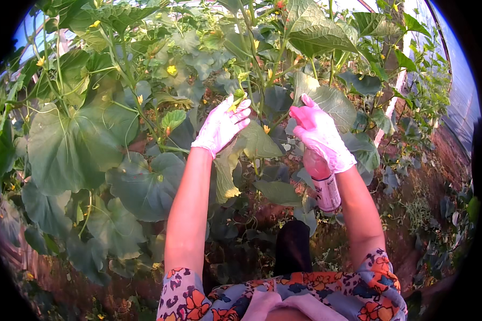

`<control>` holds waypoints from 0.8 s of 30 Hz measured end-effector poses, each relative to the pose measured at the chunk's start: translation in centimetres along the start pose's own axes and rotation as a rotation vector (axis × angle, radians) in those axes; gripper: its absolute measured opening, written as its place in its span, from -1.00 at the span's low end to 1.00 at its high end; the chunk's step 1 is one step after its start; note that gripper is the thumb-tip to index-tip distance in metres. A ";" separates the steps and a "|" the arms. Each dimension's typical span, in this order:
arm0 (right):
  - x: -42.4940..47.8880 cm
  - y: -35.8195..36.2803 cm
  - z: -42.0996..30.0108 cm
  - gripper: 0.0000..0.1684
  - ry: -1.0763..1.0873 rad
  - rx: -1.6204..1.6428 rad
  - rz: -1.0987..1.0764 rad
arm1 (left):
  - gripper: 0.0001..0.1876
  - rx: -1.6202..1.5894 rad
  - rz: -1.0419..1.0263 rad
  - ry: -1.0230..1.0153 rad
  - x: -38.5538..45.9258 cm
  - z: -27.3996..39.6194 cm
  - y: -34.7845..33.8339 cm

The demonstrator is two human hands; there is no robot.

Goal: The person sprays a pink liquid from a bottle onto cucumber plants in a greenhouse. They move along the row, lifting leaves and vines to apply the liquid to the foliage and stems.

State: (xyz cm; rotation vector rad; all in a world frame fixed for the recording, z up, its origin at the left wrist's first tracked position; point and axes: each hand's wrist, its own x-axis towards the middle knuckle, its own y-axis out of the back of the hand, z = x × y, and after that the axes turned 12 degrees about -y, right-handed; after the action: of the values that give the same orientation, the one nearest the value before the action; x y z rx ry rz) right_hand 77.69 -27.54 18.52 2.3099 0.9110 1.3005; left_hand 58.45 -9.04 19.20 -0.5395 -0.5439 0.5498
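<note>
My left hand (226, 123), in a thin whitish glove, has its fingertips at a small green shoot with a yellow flower (233, 107) on a vine. To its right, my right hand (319, 130) wears a similar glove, stained pink at the fingers, and grips the top of a spray bottle (326, 190). The bottle hangs below the palm, with a pinkish upper part and a label bearing writing. Its nozzle is hidden by the hand. A large leaf (333, 104) stands just behind the right fingers, and a drooping, yellow-edged leaf (226, 176) hangs below the left hand.
Climbing vines with broad leaves (80, 140) and yellow flowers surround both hands. A pale post (393, 96) rises at the right, before the plastic sheeting (460, 76) of a greenhouse. Reddish soil (417, 208) with low weeds lies at the lower right.
</note>
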 end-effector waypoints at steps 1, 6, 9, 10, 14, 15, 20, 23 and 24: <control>-0.2 0.6 -0.6 -0.67 -0.022 0.049 -0.035 | -0.65 0.062 0.014 -0.068 -0.2 -0.1 -0.2; -1.9 0.4 -4.5 -0.47 0.057 0.332 -0.158 | -0.63 0.281 0.090 -0.286 -0.7 -1.0 -0.6; -2.9 -1.0 -6.3 -0.40 0.122 0.422 -0.233 | -0.62 0.228 0.015 -0.316 -0.6 -1.5 -1.1; -2.9 -1.5 -6.8 -0.39 0.144 0.377 -0.231 | -0.62 0.197 -0.029 -0.324 -0.5 -1.6 -1.3; -1.0 -3.1 -7.2 -0.35 0.223 0.379 -0.171 | -0.60 0.117 -0.161 -0.261 -1.0 -1.7 -0.9; 0.0 -3.3 -7.0 -0.34 0.164 0.538 -0.230 | -0.61 0.087 -0.175 -0.230 -1.1 -1.6 -0.8; 2.4 -1.5 -6.6 -0.37 -0.296 0.816 -0.523 | -0.63 0.009 -0.082 -0.139 -1.8 -1.2 -1.5; 2.5 -1.9 -4.8 -0.36 -0.246 0.879 -0.521 | -0.62 0.177 -0.131 -0.201 -1.6 -1.8 -1.0; 2.2 -1.4 -4.9 -0.35 -0.285 0.892 -0.556 | -0.61 0.211 -0.146 -0.209 -1.6 -1.8 -1.1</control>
State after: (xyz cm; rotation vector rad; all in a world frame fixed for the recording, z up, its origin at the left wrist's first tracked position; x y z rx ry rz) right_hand 73.83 -25.10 21.74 2.3917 2.1228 0.3232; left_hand 58.74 -11.40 17.95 -0.2406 -0.7089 0.5202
